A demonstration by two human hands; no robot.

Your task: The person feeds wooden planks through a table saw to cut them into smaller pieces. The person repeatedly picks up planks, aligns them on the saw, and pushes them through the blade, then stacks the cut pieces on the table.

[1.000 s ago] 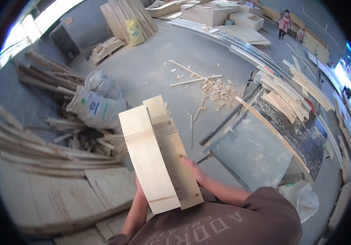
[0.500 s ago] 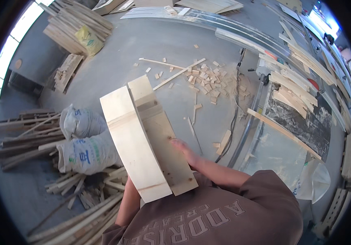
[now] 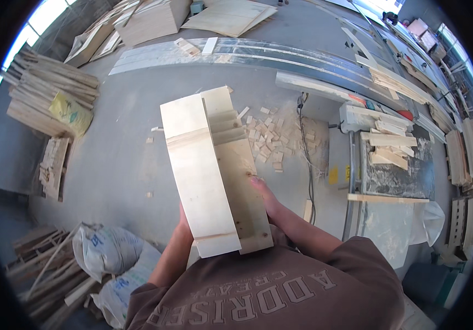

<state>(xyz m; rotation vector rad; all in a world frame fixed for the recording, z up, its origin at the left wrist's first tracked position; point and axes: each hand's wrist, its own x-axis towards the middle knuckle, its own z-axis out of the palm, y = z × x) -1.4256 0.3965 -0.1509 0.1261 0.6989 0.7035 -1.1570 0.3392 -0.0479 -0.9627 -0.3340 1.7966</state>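
A stack of pale wooden boards (image 3: 200, 170) is held up in front of my body, reaching from my chest outward. The wide left board rises above a second, knotted board (image 3: 242, 192) on its right, and a narrow gap runs between them. My right hand (image 3: 259, 188) grips the right edge of the stack, its thumb showing on the knotted board. On the opposite side, my left hand (image 3: 184, 221) supports the left edge, with most of its fingers hidden behind the wood.
Small wood offcuts (image 3: 275, 137) lie scattered on the floor ahead, beside a dark cable (image 3: 301, 148). At the right stands a saw table (image 3: 379, 217) bearing wood strips (image 3: 393, 148). White sacks (image 3: 107, 250) and scrap lumber (image 3: 41, 269) lie at the lower left.
My view has turned, bringing the saw table and more of the far floor into sight. The boards stay in both hands and now point more straight ahead.
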